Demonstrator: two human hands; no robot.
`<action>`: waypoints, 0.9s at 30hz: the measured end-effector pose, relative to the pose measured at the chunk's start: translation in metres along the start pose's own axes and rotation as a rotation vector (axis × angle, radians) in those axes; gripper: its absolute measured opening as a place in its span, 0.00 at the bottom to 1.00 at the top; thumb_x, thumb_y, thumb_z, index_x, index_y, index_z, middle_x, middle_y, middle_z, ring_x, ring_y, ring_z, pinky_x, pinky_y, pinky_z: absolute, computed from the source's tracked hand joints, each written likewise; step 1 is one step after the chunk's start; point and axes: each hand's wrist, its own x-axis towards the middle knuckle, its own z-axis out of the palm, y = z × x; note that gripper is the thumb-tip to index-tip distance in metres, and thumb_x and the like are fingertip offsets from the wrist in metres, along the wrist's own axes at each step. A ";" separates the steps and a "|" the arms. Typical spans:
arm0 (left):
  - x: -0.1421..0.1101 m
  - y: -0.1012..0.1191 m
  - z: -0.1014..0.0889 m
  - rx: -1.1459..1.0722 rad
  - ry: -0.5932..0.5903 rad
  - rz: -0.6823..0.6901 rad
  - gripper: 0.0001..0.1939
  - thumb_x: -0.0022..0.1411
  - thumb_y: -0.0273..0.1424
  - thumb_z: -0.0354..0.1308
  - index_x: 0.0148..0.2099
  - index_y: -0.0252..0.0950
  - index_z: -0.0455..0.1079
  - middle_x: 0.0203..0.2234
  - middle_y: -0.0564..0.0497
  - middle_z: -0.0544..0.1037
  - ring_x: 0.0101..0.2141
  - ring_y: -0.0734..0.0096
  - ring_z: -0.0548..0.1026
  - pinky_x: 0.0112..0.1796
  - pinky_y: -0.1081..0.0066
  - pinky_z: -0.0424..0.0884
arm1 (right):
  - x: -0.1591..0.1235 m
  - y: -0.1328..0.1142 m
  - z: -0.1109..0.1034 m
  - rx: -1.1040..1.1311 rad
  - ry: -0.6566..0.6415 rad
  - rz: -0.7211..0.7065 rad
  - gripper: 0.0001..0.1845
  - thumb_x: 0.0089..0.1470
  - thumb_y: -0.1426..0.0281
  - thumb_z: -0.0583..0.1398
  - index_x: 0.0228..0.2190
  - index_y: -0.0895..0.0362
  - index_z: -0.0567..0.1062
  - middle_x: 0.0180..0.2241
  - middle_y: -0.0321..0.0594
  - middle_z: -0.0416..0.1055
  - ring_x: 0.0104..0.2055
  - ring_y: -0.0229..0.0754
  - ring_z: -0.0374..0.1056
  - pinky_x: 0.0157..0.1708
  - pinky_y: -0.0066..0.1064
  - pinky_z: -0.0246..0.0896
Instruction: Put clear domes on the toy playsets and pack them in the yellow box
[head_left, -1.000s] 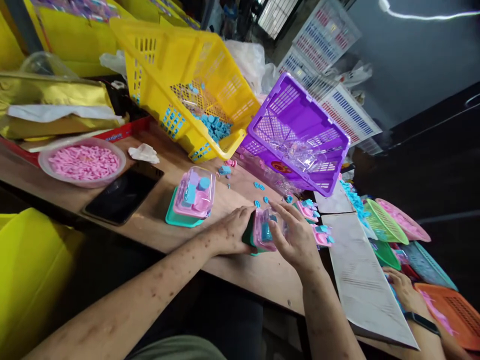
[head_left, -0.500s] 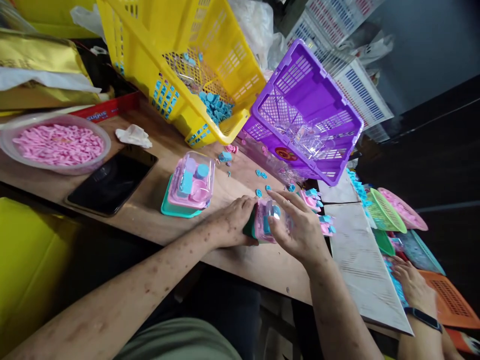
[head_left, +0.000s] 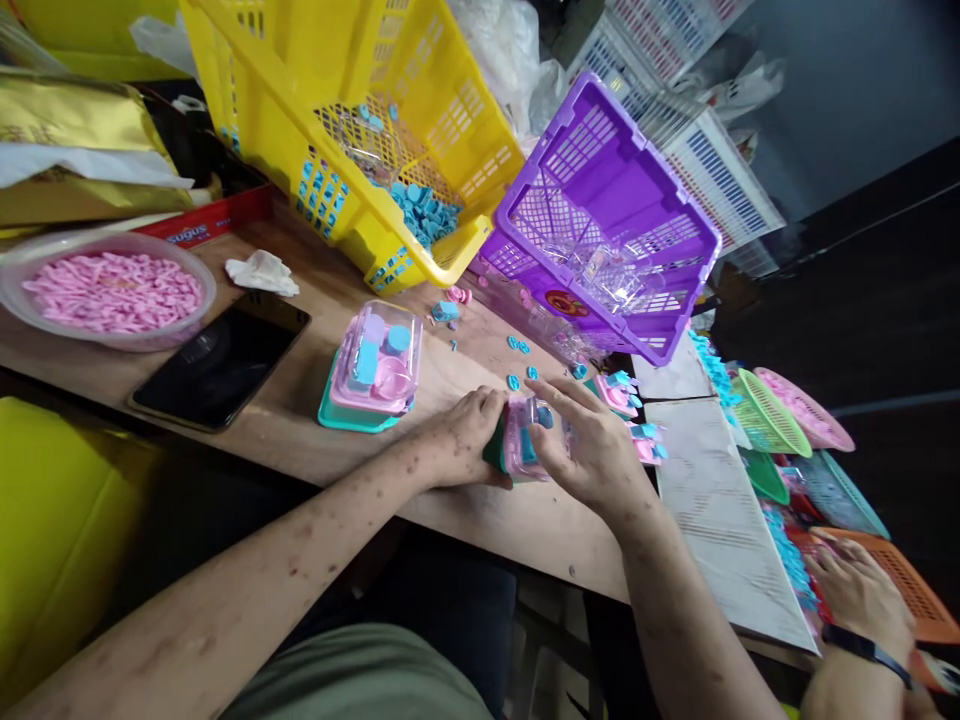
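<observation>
Steadied on the wooden table, a small toy box [head_left: 513, 462] has a green base, a pink tray of blue pieces and a clear cover. My left hand [head_left: 471, 440] is closed around its left side. Over the top and right side reaches my right hand [head_left: 589, 440], fingers stretched and thumb apart, touching the clear cover. Its palm side and the box's far end are hidden. A second toy box [head_left: 375, 365], with blue, lilac and pink pieces under a clear cover, sits left of my hands. Small blue pieces [head_left: 519, 345] lie just beyond them.
Behind stand a yellow crate [head_left: 352, 215] of blue pieces and a purple crate [head_left: 637, 160] of clear covers. Leftward are a phone [head_left: 225, 360] and a bowl [head_left: 206, 270] of pink pieces. Filled pink trays [head_left: 616, 393] lie right. A co-worker's hand [head_left: 855, 580] is beside an orange basket [head_left: 919, 590].
Both my hands keep nearly the same pose on the toy box. The whole view has shifted slightly. The co-worker's hand at the right has moved lower and to the right.
</observation>
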 end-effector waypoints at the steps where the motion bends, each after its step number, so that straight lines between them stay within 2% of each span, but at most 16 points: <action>1: 0.000 0.000 0.000 -0.005 0.001 -0.007 0.52 0.46 0.34 0.87 0.66 0.39 0.62 0.59 0.37 0.72 0.64 0.35 0.73 0.64 0.39 0.74 | 0.001 0.001 0.000 0.014 -0.012 0.010 0.27 0.69 0.63 0.63 0.66 0.51 0.79 0.61 0.50 0.78 0.64 0.60 0.76 0.64 0.55 0.76; 6: 0.000 -0.004 0.000 -0.010 0.019 -0.012 0.53 0.47 0.35 0.86 0.67 0.39 0.61 0.60 0.37 0.73 0.65 0.36 0.74 0.65 0.39 0.75 | -0.010 0.014 0.005 0.132 -0.022 0.059 0.27 0.73 0.56 0.60 0.68 0.48 0.77 0.65 0.48 0.76 0.69 0.60 0.72 0.69 0.56 0.69; 9: -0.006 0.001 -0.003 0.002 0.027 0.033 0.55 0.50 0.35 0.84 0.72 0.39 0.57 0.64 0.35 0.72 0.67 0.37 0.73 0.67 0.41 0.74 | -0.022 0.013 0.025 0.248 0.072 0.164 0.30 0.77 0.50 0.57 0.72 0.46 0.72 0.70 0.48 0.71 0.74 0.57 0.66 0.75 0.57 0.61; 11: -0.018 0.015 -0.005 0.119 0.128 0.061 0.56 0.56 0.33 0.81 0.76 0.38 0.51 0.69 0.32 0.68 0.72 0.35 0.68 0.69 0.38 0.71 | -0.018 0.001 0.049 0.356 0.187 0.267 0.34 0.78 0.46 0.53 0.74 0.47 0.68 0.73 0.49 0.67 0.77 0.56 0.62 0.78 0.57 0.55; 13: -0.036 0.037 -0.008 0.321 0.325 0.084 0.53 0.64 0.29 0.74 0.79 0.37 0.45 0.73 0.29 0.63 0.75 0.32 0.62 0.71 0.35 0.67 | 0.000 -0.015 0.073 0.468 0.290 0.343 0.37 0.79 0.44 0.48 0.76 0.51 0.64 0.75 0.51 0.65 0.77 0.54 0.61 0.78 0.56 0.55; 15: -0.056 0.061 -0.013 0.483 0.492 0.150 0.45 0.69 0.27 0.67 0.79 0.35 0.48 0.71 0.29 0.66 0.73 0.34 0.64 0.70 0.35 0.68 | 0.029 -0.024 0.085 0.530 0.306 0.315 0.38 0.81 0.45 0.43 0.77 0.51 0.62 0.76 0.49 0.64 0.78 0.52 0.60 0.78 0.53 0.57; 16: -0.065 0.072 -0.016 0.515 0.516 0.204 0.38 0.71 0.26 0.65 0.77 0.35 0.53 0.67 0.32 0.71 0.70 0.37 0.69 0.68 0.38 0.70 | 0.043 -0.023 0.083 0.513 0.323 0.263 0.36 0.81 0.46 0.43 0.76 0.50 0.64 0.75 0.47 0.66 0.78 0.51 0.60 0.78 0.51 0.57; 18: -0.080 0.087 -0.019 0.503 0.452 0.307 0.24 0.73 0.26 0.61 0.68 0.38 0.63 0.56 0.40 0.79 0.59 0.47 0.79 0.62 0.49 0.78 | 0.059 -0.003 0.066 0.353 0.361 0.194 0.30 0.81 0.49 0.49 0.72 0.47 0.71 0.71 0.44 0.72 0.75 0.49 0.64 0.76 0.47 0.60; 19: -0.085 0.091 -0.019 0.478 0.392 0.332 0.19 0.74 0.26 0.59 0.64 0.40 0.66 0.51 0.44 0.81 0.54 0.53 0.82 0.58 0.55 0.81 | 0.059 0.014 0.053 0.231 0.392 0.205 0.27 0.79 0.50 0.54 0.68 0.47 0.75 0.67 0.44 0.74 0.73 0.50 0.67 0.75 0.45 0.61; 20: -0.089 0.093 -0.017 0.448 0.335 0.336 0.15 0.74 0.25 0.58 0.60 0.41 0.68 0.48 0.47 0.82 0.50 0.57 0.84 0.53 0.60 0.82 | 0.056 0.034 0.038 0.088 0.424 0.272 0.24 0.76 0.50 0.59 0.63 0.48 0.79 0.64 0.45 0.76 0.70 0.50 0.70 0.73 0.45 0.63; 21: -0.091 0.093 -0.015 0.415 0.295 0.324 0.13 0.73 0.24 0.57 0.56 0.42 0.69 0.45 0.49 0.83 0.46 0.60 0.85 0.49 0.63 0.83 | 0.048 0.056 0.024 0.018 0.470 0.362 0.23 0.73 0.51 0.64 0.59 0.51 0.81 0.62 0.50 0.77 0.68 0.54 0.70 0.73 0.48 0.62; 23: -0.092 0.090 -0.008 0.361 0.253 0.266 0.11 0.71 0.24 0.57 0.52 0.43 0.71 0.42 0.52 0.84 0.42 0.62 0.86 0.44 0.66 0.84 | 0.030 0.100 0.001 -0.044 0.530 0.486 0.22 0.71 0.54 0.66 0.55 0.57 0.81 0.57 0.59 0.77 0.66 0.62 0.70 0.71 0.60 0.61; 25: -0.090 0.087 -0.001 0.325 0.213 0.207 0.10 0.69 0.25 0.59 0.50 0.44 0.73 0.42 0.52 0.85 0.41 0.61 0.86 0.43 0.65 0.85 | 0.012 0.135 -0.011 -0.069 0.521 0.529 0.20 0.68 0.55 0.70 0.50 0.58 0.81 0.51 0.55 0.79 0.59 0.59 0.75 0.64 0.59 0.68; 27: -0.087 0.084 0.003 0.303 0.163 0.178 0.11 0.68 0.26 0.59 0.51 0.44 0.74 0.44 0.51 0.85 0.43 0.58 0.87 0.45 0.61 0.86 | -0.002 0.156 -0.015 -0.082 0.482 0.519 0.20 0.65 0.55 0.72 0.48 0.56 0.80 0.46 0.47 0.80 0.51 0.53 0.78 0.58 0.54 0.74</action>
